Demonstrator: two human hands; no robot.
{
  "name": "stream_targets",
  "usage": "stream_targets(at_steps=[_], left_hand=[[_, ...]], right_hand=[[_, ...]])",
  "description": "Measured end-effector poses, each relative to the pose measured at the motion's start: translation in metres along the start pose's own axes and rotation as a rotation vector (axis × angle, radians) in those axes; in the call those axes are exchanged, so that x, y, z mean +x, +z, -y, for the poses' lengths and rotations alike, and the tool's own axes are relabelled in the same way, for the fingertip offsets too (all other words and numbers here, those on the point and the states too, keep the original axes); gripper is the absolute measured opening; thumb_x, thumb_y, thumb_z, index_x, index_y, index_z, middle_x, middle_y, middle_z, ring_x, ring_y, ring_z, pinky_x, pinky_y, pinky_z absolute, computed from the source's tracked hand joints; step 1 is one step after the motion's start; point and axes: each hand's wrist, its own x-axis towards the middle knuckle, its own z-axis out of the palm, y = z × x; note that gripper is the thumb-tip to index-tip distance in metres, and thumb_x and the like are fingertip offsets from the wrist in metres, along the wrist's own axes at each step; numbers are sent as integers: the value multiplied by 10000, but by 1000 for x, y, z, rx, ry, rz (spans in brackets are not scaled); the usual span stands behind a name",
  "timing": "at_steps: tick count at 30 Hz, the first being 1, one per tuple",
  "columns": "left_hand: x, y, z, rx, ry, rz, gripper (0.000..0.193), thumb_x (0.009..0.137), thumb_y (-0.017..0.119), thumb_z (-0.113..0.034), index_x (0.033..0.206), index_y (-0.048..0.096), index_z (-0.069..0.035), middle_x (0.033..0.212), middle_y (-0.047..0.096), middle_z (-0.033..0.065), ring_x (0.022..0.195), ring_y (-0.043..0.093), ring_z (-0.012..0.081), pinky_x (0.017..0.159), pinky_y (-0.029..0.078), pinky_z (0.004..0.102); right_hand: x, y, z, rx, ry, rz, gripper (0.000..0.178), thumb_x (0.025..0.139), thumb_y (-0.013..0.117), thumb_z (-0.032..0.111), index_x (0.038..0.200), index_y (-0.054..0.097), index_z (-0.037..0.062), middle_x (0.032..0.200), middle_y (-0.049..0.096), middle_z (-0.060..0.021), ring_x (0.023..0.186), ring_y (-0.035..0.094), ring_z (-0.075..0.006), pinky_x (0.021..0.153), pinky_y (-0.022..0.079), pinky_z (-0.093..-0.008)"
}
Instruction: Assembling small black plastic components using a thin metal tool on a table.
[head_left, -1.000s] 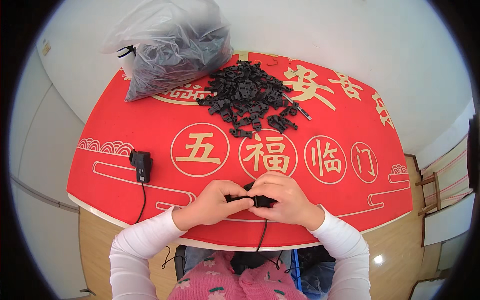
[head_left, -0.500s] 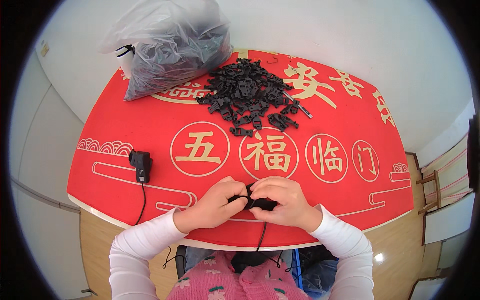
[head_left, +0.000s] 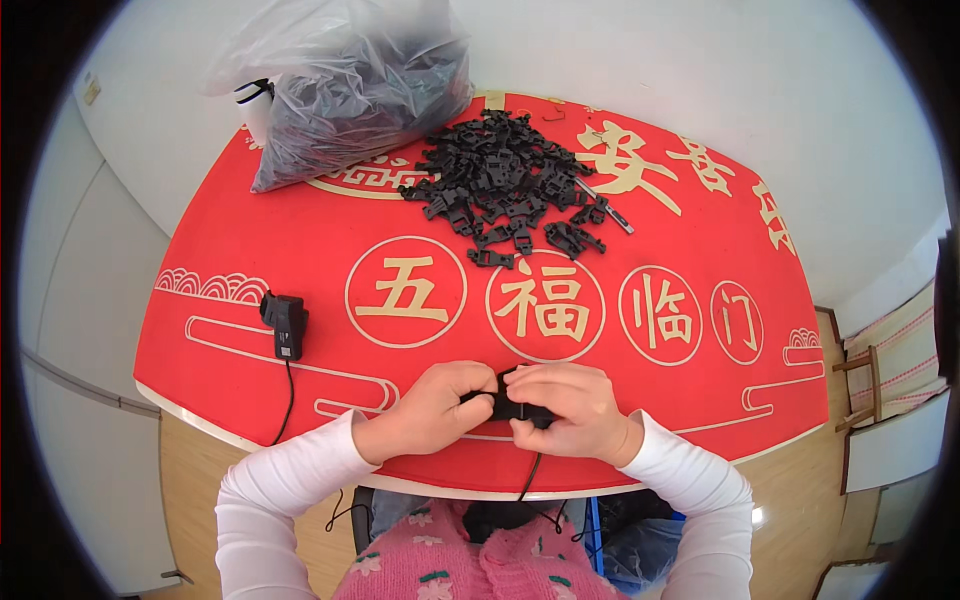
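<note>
Near the table's front edge, a small black boxy device (head_left: 512,400) is between my hands, partly covered by fingers, so its exact kind cannot be told. My left hand (head_left: 440,405) is closed on its left side, thumb and bent forefinger pinching. On its right side, my right hand (head_left: 570,408) grips with the thumb below and fingers curled over the top. A thin black cable (head_left: 529,478) hangs from beneath it over the table edge. Farther back is a heap of black plastic clip-like parts (head_left: 500,185).
A plastic bag (head_left: 370,100) full of dark contents stands at the back left, beside a white bottle (head_left: 257,120). A slim box cutter (head_left: 612,212) lies against the heap's right side. At left sits a black corded device (head_left: 286,325). A red patterned cloth (head_left: 620,400) covers the table.
The view has shifted slightly, so the heap and the bag appear a little to the right and higher. Both hands keep their hold on the black device, with the right fingers slightly shifted.
</note>
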Motion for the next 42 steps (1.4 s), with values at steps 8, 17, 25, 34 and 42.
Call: stream_targets(at_steps=[8,17,25,34,42], left_hand=[[1,-4,-3,-311,-133,67,85,873,477,-54,852,541,-2,786,553,30,723,492,94,654,410,257],[-2,1,-10,-344,-130,-33,107,887,513,-48,939,587,9,860,578,20,777,515,74,678,414,231],[1,3,-16,-129,-77,-23,89,840,639,-71,885,623,4,835,589,41,770,534,99,681,419,240],[2,8,-8,-38,4,-22,86,814,648,-68,868,621,-7,836,594,46,810,539,121,701,425,266],[3,12,-19,-112,49,-120,216,755,694,-88,944,612,-24,827,597,48,784,552,157,703,423,285]], right_hand=[[-2,-10,-6,1,100,34,363,587,810,111,882,621,18,829,660,-106,794,681,-251,695,557,-321],[2,-31,6,39,297,130,363,633,815,158,883,579,43,739,572,-60,561,555,-212,497,452,-293],[-1,-26,21,205,376,166,259,683,726,38,901,586,39,712,550,-60,569,556,-193,487,436,-287],[4,-21,3,246,81,179,295,681,755,17,948,629,15,794,595,-81,651,576,-186,570,458,-272],[-2,-20,1,280,124,117,317,674,815,111,914,637,6,845,624,-97,719,616,-202,626,493,-268]])
